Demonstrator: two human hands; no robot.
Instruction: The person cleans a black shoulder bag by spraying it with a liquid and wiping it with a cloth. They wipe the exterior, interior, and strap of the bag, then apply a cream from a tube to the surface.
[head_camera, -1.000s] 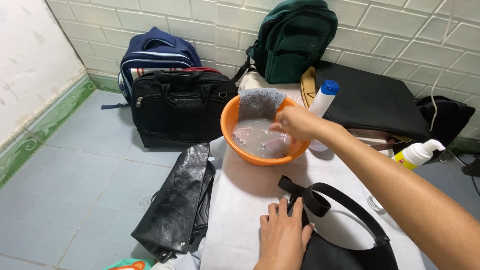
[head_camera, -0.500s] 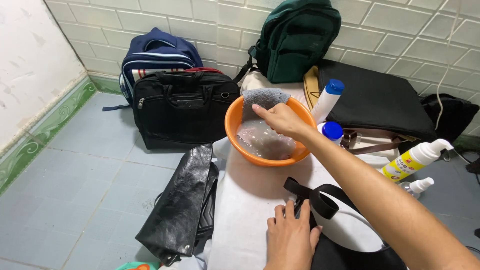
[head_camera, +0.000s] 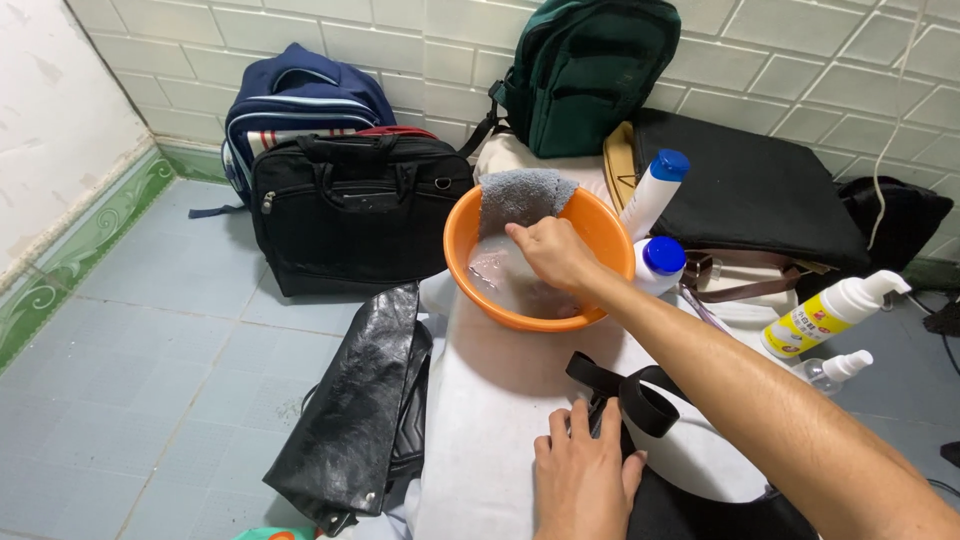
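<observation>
My right hand (head_camera: 555, 255) grips the grey cloth (head_camera: 520, 200) draped over the far rim of the orange basin (head_camera: 470, 275), above its cloudy water. Just in front of the basin, my left hand (head_camera: 585, 480) lies flat, fingers spread, on the black bag strap (head_camera: 640, 400)

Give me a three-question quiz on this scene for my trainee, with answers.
1. True or false: the right hand is in the orange basin.
2. What does the left hand rest on? A) the black bag B) the green backpack C) the spray bottle
3. What hangs over the basin's far rim?

Key: 1. True. 2. A, by its strap. 3. A grey cloth.
</observation>
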